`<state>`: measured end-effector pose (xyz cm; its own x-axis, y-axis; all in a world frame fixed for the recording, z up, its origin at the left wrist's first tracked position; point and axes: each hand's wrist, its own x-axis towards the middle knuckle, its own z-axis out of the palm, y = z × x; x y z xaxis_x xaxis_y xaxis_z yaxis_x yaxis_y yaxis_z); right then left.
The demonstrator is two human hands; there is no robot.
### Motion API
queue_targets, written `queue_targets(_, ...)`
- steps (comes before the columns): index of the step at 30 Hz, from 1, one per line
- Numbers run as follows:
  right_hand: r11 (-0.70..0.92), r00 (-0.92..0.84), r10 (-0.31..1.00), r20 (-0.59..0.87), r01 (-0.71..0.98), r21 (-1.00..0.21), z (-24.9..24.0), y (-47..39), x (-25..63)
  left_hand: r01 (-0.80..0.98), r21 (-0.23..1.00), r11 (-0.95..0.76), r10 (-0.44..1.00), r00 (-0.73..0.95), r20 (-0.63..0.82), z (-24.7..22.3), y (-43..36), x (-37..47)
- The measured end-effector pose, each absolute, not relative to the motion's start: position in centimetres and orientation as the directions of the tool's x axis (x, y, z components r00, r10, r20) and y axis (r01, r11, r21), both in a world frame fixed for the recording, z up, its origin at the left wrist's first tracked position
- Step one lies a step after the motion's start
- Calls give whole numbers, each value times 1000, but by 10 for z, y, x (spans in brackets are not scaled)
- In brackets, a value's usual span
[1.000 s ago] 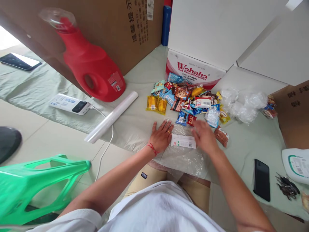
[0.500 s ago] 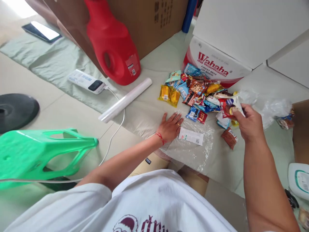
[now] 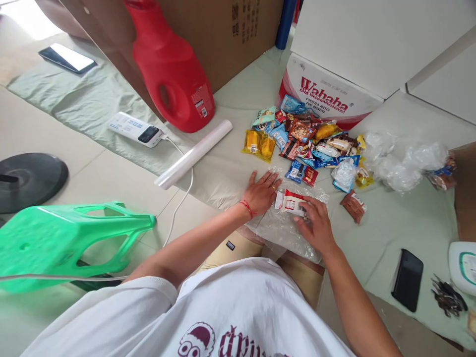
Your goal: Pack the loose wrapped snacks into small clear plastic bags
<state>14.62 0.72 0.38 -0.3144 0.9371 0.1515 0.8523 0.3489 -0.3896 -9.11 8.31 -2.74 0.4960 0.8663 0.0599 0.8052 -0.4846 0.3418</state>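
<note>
My left hand (image 3: 261, 192) lies flat with its fingers spread, on the left edge of a clear plastic sheet or bag (image 3: 281, 231). A red and white snack packet (image 3: 292, 202) sits over a white paper slip (image 3: 278, 199) on that plastic, covering most of the slip. Thumb and fingers of my right hand (image 3: 316, 224) grip the packet's right end. Just beyond the hands is a pile of wrapped snacks (image 3: 303, 133) in several colours. A brown snack packet (image 3: 354, 206) lies apart, to the right of the plastic.
A roll of clear film (image 3: 194, 154) and a red jug (image 3: 174, 74) are to the left, near a white power bank (image 3: 136, 130). Behind the pile stands a Wahaha carton (image 3: 327, 96). Crumpled clear plastic (image 3: 397, 163) and a black phone (image 3: 408, 280) are right; a green stool (image 3: 55, 238) is left.
My right hand has brought the red and white snack packet from the pile's right side down and left onto the paper slip. My left hand has stayed flat on the plastic.
</note>
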Motion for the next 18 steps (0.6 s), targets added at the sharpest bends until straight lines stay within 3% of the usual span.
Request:
queue_targets(3, 325, -337, 941, 22, 886, -331, 14, 27, 150, 815, 324, -480, 870, 490, 56, -28, 83, -90)
queue_targets(7, 428, -469, 864, -182, 876, -222, 27, 52, 138, 818, 320, -479, 872, 486, 63, -30, 82, -89)
queue_targets(12, 459, -464, 856, -229, 885, -79, 35, 55, 118, 821, 333, -464, 880, 470, 69, -30, 81, -88)
queue_targets(18, 363, -398, 880, -258, 916, -173, 36, 52, 144, 826, 355, -437, 893, 446, 62, -30, 81, -87)
